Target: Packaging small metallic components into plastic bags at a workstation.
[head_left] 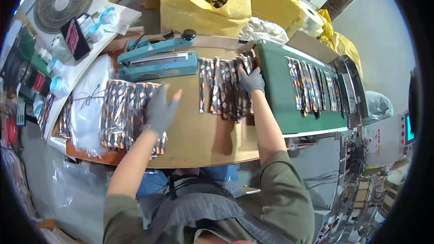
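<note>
My left hand (162, 112), in a grey glove with bare fingertips, is slightly blurred, its thumb and a finger spread apart. It hovers at the right edge of a block of slim black stick packets (124, 113) patterned in orange and white. My right hand (251, 81), gloved likewise, is closed over the right end of a loose row of similar stick packets (219, 86) on the cardboard-covered table (192, 140). Its fingers lie over the packets' upper part, partly hiding them.
Behind the packets stands a teal bar sealer (158, 65). More packets (309, 86) lie on a green surface (280, 113) at right. Clear plastic bags (88, 108) lie left, below a shelf with a fan (63, 2). A yellow sack (203, 18) full of packets stands beyond the table.
</note>
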